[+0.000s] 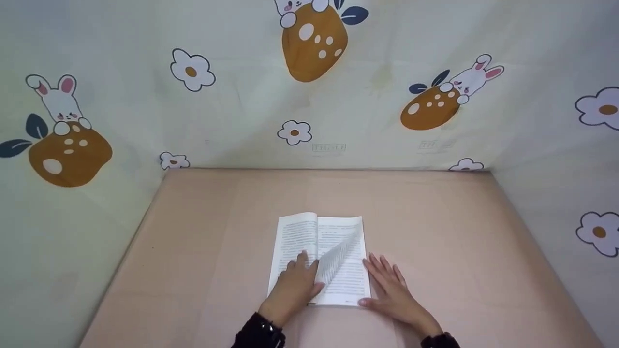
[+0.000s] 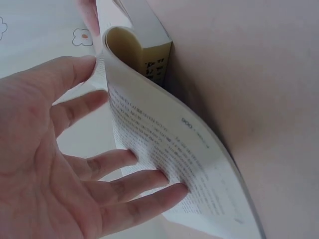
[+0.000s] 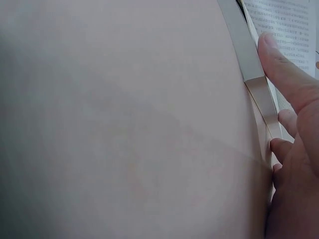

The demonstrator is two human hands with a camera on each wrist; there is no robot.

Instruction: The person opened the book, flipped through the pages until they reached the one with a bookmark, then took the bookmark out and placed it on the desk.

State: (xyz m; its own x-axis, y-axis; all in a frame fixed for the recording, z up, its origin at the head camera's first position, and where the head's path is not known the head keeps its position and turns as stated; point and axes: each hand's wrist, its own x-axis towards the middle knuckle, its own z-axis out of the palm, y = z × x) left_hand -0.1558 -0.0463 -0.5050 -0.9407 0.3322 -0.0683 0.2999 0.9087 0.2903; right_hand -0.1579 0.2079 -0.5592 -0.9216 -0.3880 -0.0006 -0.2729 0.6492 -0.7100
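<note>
A thick book (image 1: 346, 278) lies open on the table, with printed text on both sides. My left hand (image 1: 292, 287) is over the left page (image 1: 292, 237), three fingertips resting on its print in the left wrist view. Between its thumb and index finger it pinches a page (image 1: 338, 253), lifted diagonally off the right side and curling leftward. My right hand (image 1: 394, 295) lies at the book's right edge, fingers extended along the side. Its thumb (image 3: 281, 67) touches the lower right corner of the pages.
A pinkish-beige cloth covers the table (image 1: 217, 203). Pale walls (image 1: 237, 111) printed with rabbits, orange fruit and flowers stand at the back and both sides. Dark shiny sleeves (image 1: 261, 331) cover both wrists.
</note>
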